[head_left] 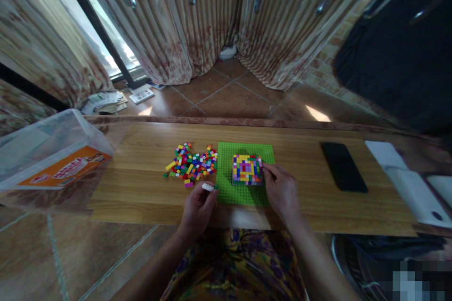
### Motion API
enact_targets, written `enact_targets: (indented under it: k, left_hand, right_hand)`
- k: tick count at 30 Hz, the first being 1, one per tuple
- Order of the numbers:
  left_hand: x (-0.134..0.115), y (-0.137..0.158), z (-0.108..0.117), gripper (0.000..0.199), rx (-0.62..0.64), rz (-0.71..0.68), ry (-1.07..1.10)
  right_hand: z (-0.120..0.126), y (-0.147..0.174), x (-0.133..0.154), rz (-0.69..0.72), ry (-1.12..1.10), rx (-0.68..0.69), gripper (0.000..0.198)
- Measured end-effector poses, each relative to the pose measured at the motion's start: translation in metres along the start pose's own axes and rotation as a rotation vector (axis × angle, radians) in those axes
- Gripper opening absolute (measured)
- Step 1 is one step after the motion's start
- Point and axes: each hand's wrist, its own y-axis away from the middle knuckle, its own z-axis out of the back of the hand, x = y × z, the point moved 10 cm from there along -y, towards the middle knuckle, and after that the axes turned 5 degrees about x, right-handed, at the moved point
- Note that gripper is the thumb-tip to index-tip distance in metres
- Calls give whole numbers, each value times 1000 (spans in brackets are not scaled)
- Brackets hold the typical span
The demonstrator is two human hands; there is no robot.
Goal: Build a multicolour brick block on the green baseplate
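Observation:
A green baseplate point(226, 193) lies on the wooden table, bearing a square block point(247, 169) built of many-coloured toy bricks. My right hand point(282, 190) is at the right side of this block, thumb and forefinger pinched at its upper right edge; whether a loose brick sits between the fingertips is too small to tell. Left of the baseplate's near corner, my left hand point(198, 209) is closed on a white brick point(207, 187), with a small dark green brick point(216, 187) at the fingertips. Beyond that hand spreads a pile of loose bricks point(192, 164).
On the left stands a clear plastic box point(79, 127) with an orange label. A black phone point(343, 167) lies right of the baseplate, and white objects point(413, 183) lie at the table's right end. Curtains point(208, 23) hang beyond the tiled floor.

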Motion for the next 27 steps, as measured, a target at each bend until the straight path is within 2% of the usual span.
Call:
enact_targets:
  k: [7,13,23,27]
  left_hand:
    - [0,1,-2,19,3,9,11]
    - [-1,1,-2,22,1,36,24]
    - [-2,2,-1,20,1,28,-29]
    - [-2,2,-1,21,-5,30,-43]
  right_hand:
    - [1,-1,-17,-141,-155,-1,41]
    - [-8,-5,-27,-240,-225,20,47]
    - [-5,-1,-17,-234,-87,-15,46]
    - [-5,-1,-15,-222,-111,-18,47]
